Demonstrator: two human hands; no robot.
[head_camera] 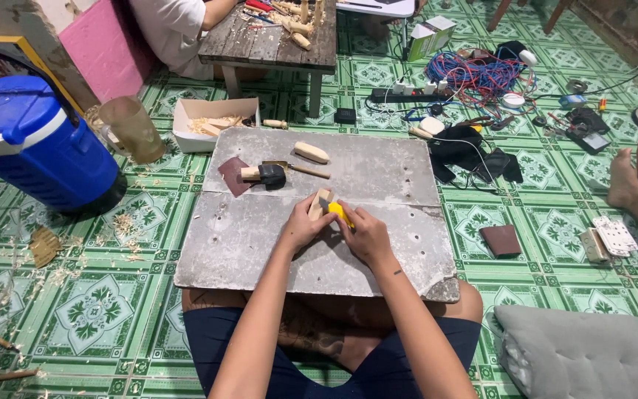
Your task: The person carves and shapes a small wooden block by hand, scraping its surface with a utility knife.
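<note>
L hand (303, 227): clamped on wood block (322, 201)
R hand (363, 235): gripping yellow knife (340, 213), blade at block
Counter (260, 244): grey board on lap

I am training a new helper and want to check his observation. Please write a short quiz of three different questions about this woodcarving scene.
1. True or false: the left hand holds a wooden piece.
2. Which colour is the tool handle in the right hand: A red, B yellow, C black?
3. What lies on the grey board beside the mallet, on its left?

Key: 1 true; 2 B; 3 a dark sandpaper sheet.
</note>
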